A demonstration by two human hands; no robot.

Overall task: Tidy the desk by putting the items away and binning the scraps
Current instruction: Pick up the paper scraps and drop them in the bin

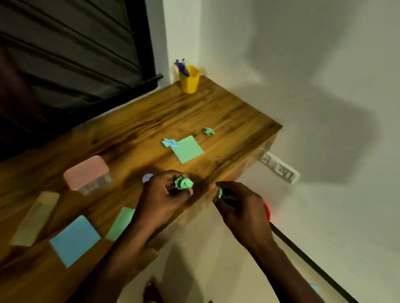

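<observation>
Left hand [164, 197] sat over the near edge of the wooden tabletop [133, 132], fingers curled tight around a crumpled green paper ball [183, 182]. Right hand [243, 207] hung just off the tabletop edge, at about 3 o'clock from the left, fingers pinched on a second green scrap [220, 194]. Below it, a red rim [267, 211] showed, mostly hidden by the wrist; could not tell what it belonged to.

Loose scraps on the tabletop: a small green wad [208, 131] at roughly 1 o'clock from the left hand, and a crumpled blue scrap [169, 142] at 12 o'clock, touching the corner of a flat green sticky note [187, 149].

At 9 o'clock from the left hand, a clear box with a pink lid [87, 172]. At 8 o'clock, a blue sticky note [75, 240], a second green note [120, 223] partly under the left forearm, and a pale ruler [35, 218] farther out.

Yellow pen cup [189, 79] stood in the far corner at 12 o'clock, purple pens [183, 67] in it. White power strip [279, 167] lay on the floor past the tabletop end.
</observation>
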